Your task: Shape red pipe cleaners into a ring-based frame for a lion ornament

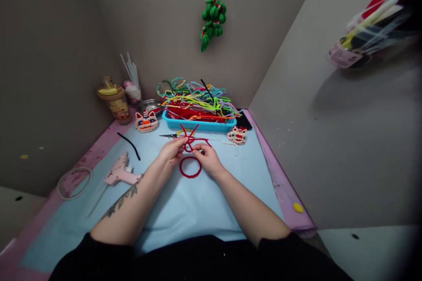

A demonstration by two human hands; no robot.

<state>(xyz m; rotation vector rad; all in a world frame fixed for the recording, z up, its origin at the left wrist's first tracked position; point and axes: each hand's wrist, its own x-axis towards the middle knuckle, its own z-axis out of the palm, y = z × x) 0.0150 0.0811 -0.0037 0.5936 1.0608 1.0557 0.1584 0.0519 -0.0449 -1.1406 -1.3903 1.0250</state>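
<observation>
Red pipe cleaners (189,139), bent into a small loop with several loose ends sticking out, are held up between my two hands over the table. My left hand (172,149) pinches them from the left, near the crossing. Closed on their lower right side are the fingertips of my right hand (207,156). Just below, a red pipe cleaner ring (190,177) lies flat on the blue cloth. Behind my left hand rest scissors (169,135) with dark blades, partly hidden.
A blue tray (198,125) heaped with coloured pipe cleaners stands at the back. Lion-face pieces (147,122) lie on both sides of it. To the left are a pink glue gun (120,170) with its cord and a black pipe cleaner (130,145). A phone-like black slab (244,120) sits back right.
</observation>
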